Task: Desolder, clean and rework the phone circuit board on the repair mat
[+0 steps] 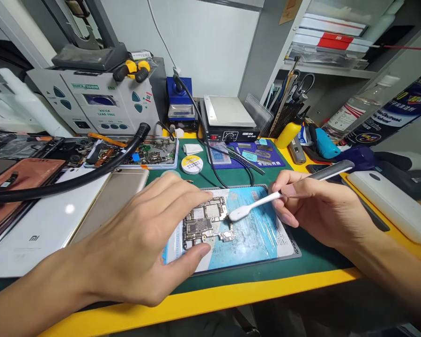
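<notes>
A small phone circuit board (206, 223) lies on a worn blue pad (252, 234) on the green mat. My left hand (140, 243) pins the board down, fingers on its upper edge and thumb at its lower edge. My right hand (312, 206) grips a white and grey brush (266, 200) like a pen. The brush's white head (239, 214) touches the board's right edge.
A soldering station (101, 105) and a hot plate (229, 117) stand at the back. Its black hose (73, 180) crosses phone shells (45, 220) on the left. A flux tin (192, 164), a yellow bottle (288, 133) and a tool holder (285, 112) sit behind the pad.
</notes>
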